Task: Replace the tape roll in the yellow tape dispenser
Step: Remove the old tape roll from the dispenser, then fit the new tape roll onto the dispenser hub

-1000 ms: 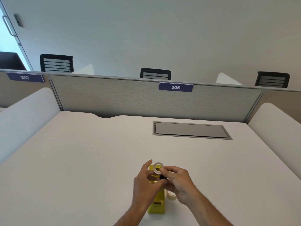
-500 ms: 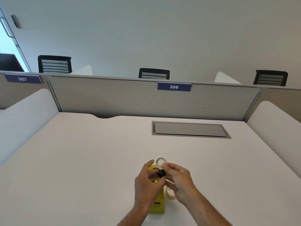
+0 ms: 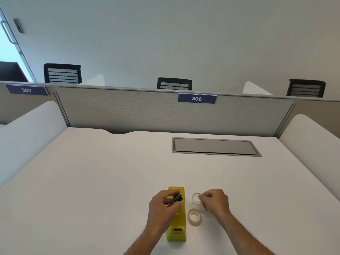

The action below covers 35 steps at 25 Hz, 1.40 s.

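Moved: hands have parted since the earlier frame.
Left hand: over the yellow tape dispenser, fingers pinching a black spindle.
Right hand: right of dispenser, fingers gripping the empty tape core.
Full tape roll: flat on the desk, just right of dispenser.

Soft even light, faint shadows, wide-angle edge distortion.
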Tool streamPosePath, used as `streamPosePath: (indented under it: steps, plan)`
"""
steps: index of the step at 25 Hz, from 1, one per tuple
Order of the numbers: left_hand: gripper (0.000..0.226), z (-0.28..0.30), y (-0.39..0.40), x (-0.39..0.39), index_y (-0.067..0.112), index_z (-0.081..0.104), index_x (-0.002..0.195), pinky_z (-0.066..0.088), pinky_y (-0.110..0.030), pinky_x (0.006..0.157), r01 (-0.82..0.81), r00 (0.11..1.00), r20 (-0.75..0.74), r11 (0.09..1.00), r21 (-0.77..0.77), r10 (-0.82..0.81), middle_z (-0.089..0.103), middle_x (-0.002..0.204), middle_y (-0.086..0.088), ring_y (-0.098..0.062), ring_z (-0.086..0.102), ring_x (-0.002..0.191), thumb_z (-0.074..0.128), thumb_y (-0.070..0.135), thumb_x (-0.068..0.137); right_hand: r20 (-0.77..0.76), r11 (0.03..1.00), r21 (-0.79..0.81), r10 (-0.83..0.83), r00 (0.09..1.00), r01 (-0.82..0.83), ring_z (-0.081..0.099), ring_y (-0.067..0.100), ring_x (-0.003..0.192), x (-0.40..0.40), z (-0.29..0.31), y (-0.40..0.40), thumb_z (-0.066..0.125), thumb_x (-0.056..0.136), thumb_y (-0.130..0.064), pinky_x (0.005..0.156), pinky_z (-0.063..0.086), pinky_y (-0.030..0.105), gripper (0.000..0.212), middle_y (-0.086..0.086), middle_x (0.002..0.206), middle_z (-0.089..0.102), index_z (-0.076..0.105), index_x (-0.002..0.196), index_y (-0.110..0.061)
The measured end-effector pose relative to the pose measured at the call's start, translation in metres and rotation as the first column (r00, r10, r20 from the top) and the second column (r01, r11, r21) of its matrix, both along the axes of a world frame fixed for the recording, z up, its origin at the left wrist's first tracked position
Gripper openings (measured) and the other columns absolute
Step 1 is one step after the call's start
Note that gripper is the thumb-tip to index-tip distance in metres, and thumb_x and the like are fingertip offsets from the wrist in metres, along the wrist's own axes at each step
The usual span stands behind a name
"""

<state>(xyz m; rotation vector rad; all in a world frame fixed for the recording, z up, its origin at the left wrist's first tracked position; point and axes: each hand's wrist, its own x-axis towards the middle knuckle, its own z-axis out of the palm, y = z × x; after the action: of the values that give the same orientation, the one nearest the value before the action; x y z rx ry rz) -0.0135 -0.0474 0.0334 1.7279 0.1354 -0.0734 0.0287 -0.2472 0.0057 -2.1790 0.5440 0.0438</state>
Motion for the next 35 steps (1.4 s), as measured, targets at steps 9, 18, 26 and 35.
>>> streamPosePath:
  steps: [9, 18, 26, 35]
  plan:
    - [0.042, -0.004, 0.008, 0.004, 0.027, 0.074, 0.106, 0.056, -0.017, 0.069, 0.023, 0.999, 0.026, 0.999, -0.047, -0.022, 0.077, 0.097, 0.009, -0.005, 0.073, 0.09, 0.073, -0.007, 0.08, -0.014, 0.975, -0.223, -0.002, 1.0, -0.001, 0.063, 0.017, 0.064, 0.0, -0.024, -0.01, 0.074, 0.078, -0.036, 0.056, 0.046, 0.025, 0.026, -0.006, 0.06, 0.067, 0.068, 0.062, -0.016]
    - [0.046, -0.006, 0.008, 0.003, 0.033, 0.071, 0.104, 0.056, -0.018, 0.07, 0.023, 0.999, 0.039, 0.999, -0.044, -0.022, 0.077, 0.097, 0.01, -0.006, 0.072, 0.088, 0.075, -0.005, 0.08, -0.075, 0.554, -0.49, 0.743, 0.665, -0.674, 0.056, 0.001, 0.097, -0.029, -0.011, -0.015, 0.064, 0.069, -0.06, 0.08, 0.049, 0.019, 0.067, -0.018, 0.117, 0.054, 0.052, 0.13, -0.036]
    - [0.04, -0.006, 0.01, 0.002, 0.03, 0.073, 0.101, 0.056, -0.016, 0.069, 0.02, 0.999, 0.045, 0.999, -0.049, -0.018, 0.078, 0.09, 0.016, -0.005, 0.073, 0.087, 0.075, -0.005, 0.08, 0.08, 0.693, -0.402, 0.678, 0.731, -0.598, 0.06, 0.003, 0.097, -0.032, -0.025, -0.009, 0.07, 0.07, -0.056, 0.082, 0.05, 0.016, 0.069, -0.013, 0.119, 0.061, 0.056, 0.131, -0.028]
    - [0.034, -0.008, 0.007, 0.0, 0.025, 0.077, 0.102, 0.059, -0.022, 0.075, 0.039, 0.998, 0.049, 0.998, -0.057, -0.036, 0.079, 0.091, 0.011, -0.008, 0.074, 0.088, 0.078, 0.0, 0.079, 0.384, 0.838, 0.311, 0.321, 0.866, -0.448, 0.069, 0.022, 0.082, -0.04, 0.012, 0.013, 0.082, 0.064, -0.019, 0.072, 0.061, 0.035, 0.048, -0.007, 0.099, 0.067, 0.072, 0.109, -0.033]
